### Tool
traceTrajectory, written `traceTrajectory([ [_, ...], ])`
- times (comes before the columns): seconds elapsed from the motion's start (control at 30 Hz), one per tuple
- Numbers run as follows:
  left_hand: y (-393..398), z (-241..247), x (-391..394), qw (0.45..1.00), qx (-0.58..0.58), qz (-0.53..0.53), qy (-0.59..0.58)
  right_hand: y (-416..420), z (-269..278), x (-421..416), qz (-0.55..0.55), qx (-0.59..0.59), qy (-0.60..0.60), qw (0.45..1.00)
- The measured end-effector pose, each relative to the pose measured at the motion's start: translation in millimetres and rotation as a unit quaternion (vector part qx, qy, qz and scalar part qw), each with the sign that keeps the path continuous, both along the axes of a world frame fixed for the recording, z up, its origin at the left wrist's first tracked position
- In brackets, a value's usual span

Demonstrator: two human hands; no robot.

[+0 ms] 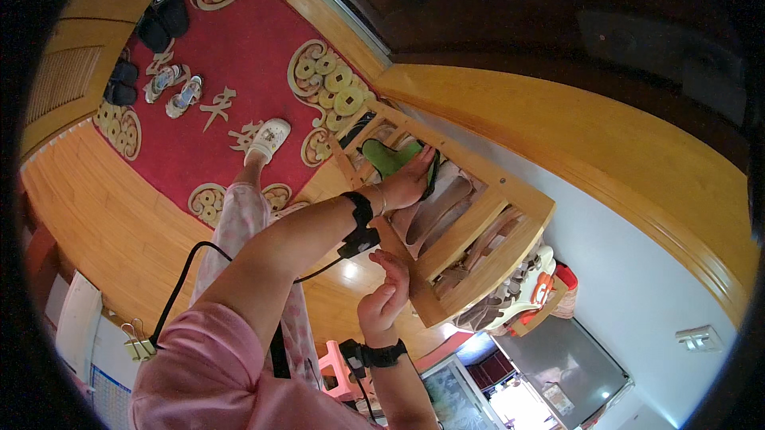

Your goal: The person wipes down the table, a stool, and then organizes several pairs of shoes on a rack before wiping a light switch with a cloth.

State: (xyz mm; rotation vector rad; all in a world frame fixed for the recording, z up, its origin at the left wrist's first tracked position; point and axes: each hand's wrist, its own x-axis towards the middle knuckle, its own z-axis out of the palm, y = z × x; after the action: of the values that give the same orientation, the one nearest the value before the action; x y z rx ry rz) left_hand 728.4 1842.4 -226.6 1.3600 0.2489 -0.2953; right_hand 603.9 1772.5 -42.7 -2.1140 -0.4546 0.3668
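Note:
My left hand [409,185] lies over a green slipper [385,158] with dark edging, its fingers wrapped over the far side. Part of the slipper is hidden under the hand. It is on the upper level of a wooden slatted shoe rack [463,256]. Beside it on the rack are brownish-pink shoes [439,206]. My right hand [385,298] hangs next to the rack's near side, fingers loosely curled, thumb apart, holding nothing. Both wrists wear black straps with small devices.
A red mat [239,53] with coin patterns carries black slippers [170,11] and a pair of sandals [185,95]. My foot in a white clog [272,137] is on it. Beyond the rack stand a cream shoe holder [538,277] and a wall [597,227]. A pink stool [337,373] is below.

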Motion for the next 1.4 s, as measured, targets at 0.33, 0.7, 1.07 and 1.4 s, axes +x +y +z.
traceTrajectory([
  [0.33, -34, -25, -113, 0.993, 0.113, 0.001, -0.025, -35, 24, -17, 0.083, -0.058, 0.037, 0.994],
  [0.7, -38, 127, -167, 0.993, 0.025, 0.066, -0.094, -86, 64, -40, 0.097, -0.087, -0.002, 0.991],
  [1.07, -25, 278, -127, 0.946, 0.250, 0.034, -0.205, -100, 130, -32, -0.098, -0.011, -0.027, 0.995],
  [1.4, 14, 283, 2, 0.904, 0.388, -0.094, -0.154, -69, 182, -13, -0.172, -0.015, -0.105, 0.979],
])
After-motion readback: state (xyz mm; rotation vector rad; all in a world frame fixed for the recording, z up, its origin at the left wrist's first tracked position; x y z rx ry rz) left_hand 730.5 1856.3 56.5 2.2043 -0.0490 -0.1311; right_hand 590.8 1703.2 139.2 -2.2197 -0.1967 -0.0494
